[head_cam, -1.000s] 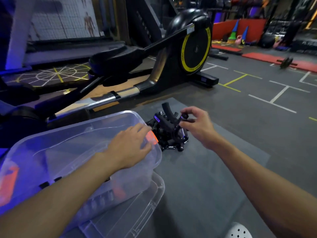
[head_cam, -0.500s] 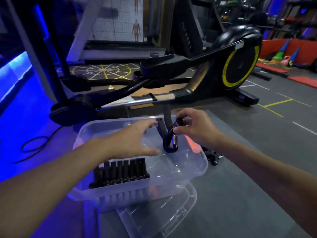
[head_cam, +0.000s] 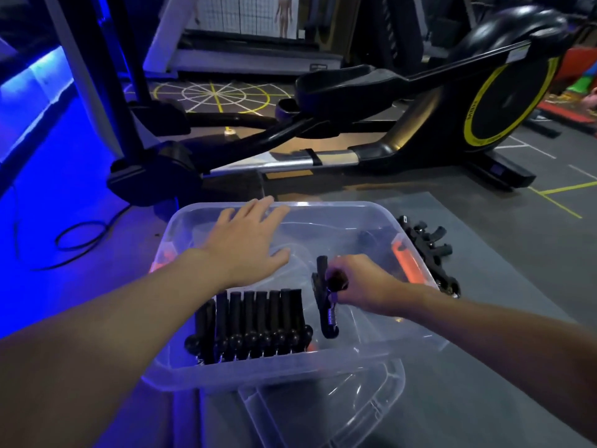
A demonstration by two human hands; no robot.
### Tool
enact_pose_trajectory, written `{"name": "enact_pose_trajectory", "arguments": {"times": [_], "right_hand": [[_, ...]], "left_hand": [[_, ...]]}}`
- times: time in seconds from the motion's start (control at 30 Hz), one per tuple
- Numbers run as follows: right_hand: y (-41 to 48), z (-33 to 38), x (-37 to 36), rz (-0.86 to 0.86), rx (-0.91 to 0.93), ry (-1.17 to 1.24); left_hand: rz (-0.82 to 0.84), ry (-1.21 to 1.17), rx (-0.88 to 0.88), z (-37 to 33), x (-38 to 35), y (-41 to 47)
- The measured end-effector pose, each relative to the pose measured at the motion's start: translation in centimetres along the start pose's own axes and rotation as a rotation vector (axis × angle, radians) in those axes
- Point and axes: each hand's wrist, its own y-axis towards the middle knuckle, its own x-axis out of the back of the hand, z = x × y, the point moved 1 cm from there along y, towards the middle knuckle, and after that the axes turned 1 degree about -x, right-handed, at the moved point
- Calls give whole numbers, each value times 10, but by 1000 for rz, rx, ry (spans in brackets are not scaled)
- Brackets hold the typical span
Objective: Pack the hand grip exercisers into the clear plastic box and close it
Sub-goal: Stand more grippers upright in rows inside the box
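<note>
Black exerciser pinched by right hand (inside clear box); left hand spread open.

left hand spread flat, palm down; right hand pinches an exerciser.

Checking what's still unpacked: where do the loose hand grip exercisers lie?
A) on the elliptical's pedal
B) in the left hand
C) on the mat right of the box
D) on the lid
C: the loose exercisers lie piled on the grey mat, just right of the clear box.
</note>
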Motion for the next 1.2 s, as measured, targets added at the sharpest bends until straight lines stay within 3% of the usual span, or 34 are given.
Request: {"name": "enact_pose_trajectory", "arguments": {"times": [0.3, 0.5, 0.67, 0.93, 1.2], "right_hand": [[12, -14, -38, 127, 40, 36], [14, -16, -45, 296, 3, 253], [17, -14, -52, 366, 8, 365], [15, -15, -49, 488, -50, 604], [12, -12, -51, 577, -75, 549]], "left_hand": [[-6, -3, 7, 0, -27, 27], [-57, 24, -26, 22, -38, 27], [-66, 117, -158, 44, -33, 28], [-128, 96, -188, 54, -35, 38], [-127, 79, -187, 55, -36, 37]]}}
